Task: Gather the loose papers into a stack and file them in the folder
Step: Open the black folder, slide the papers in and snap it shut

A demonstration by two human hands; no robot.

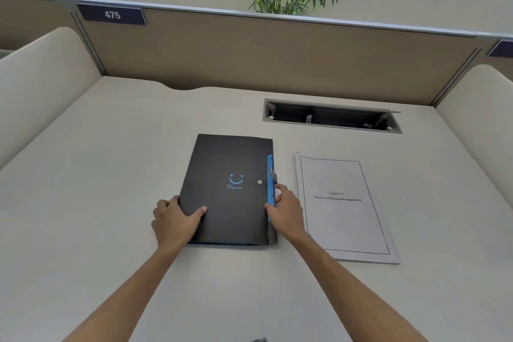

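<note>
A black folder (230, 169) with a blue smiley print and blue tabs along its right edge lies closed in the middle of the desk. My left hand (175, 216) grips its lower left edge, thumb on the cover. My right hand (284, 209) touches the folder's right edge at the blue tabs, fingers curled against it. To the right, apart from the folder, a stack of white papers (347, 219) lies flat, its top sheet printed with a bordered chapter title.
A cream desk (111, 203) is bounded by a beige partition behind and curved side panels. An open cable tray slot (330, 116) sits behind the papers. Potted palms stand beyond the partition.
</note>
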